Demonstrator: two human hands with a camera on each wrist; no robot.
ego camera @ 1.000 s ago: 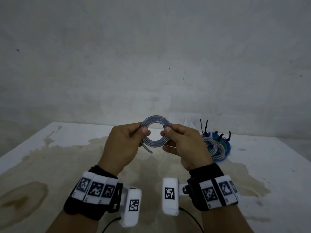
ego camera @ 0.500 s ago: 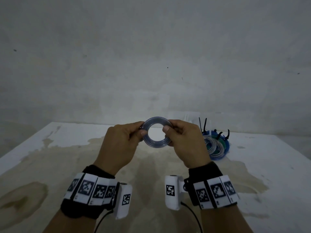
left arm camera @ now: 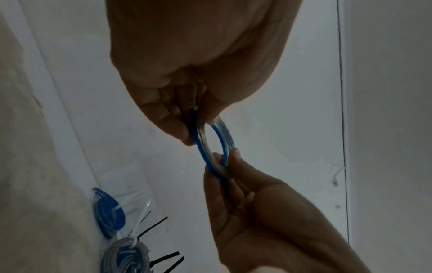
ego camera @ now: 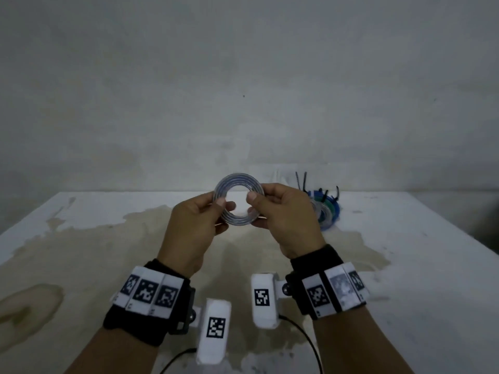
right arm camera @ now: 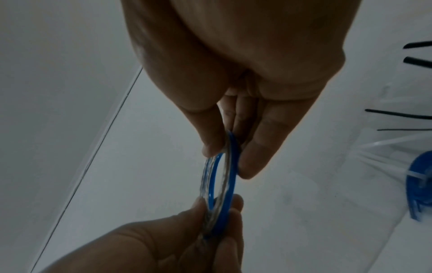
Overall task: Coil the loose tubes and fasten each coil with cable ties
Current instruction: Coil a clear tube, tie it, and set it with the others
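Observation:
A flat coil of clear and blue tube [ego camera: 238, 182] is held upright in the air above the white table [ego camera: 81, 238]. My left hand [ego camera: 200, 221] pinches its left side between thumb and fingers. My right hand [ego camera: 278, 211] pinches its right side the same way. The left wrist view shows the coil [left arm camera: 218, 142] edge on, blue on one face. The right wrist view shows the same ring [right arm camera: 222, 177] between both hands. No cable tie is seen on this coil.
Finished coils [ego camera: 325, 211] in blue, green and clear lie at the back right of the table, with black cable tie tails [ego camera: 301, 180] sticking up. White ties [right arm camera: 385, 147] lie beside them. A wall rises right behind the table.
The loose tube end that hung below the coil a second ago is now tucked in. Both hands have lifted the coil slightly and turned it to face me more fully.

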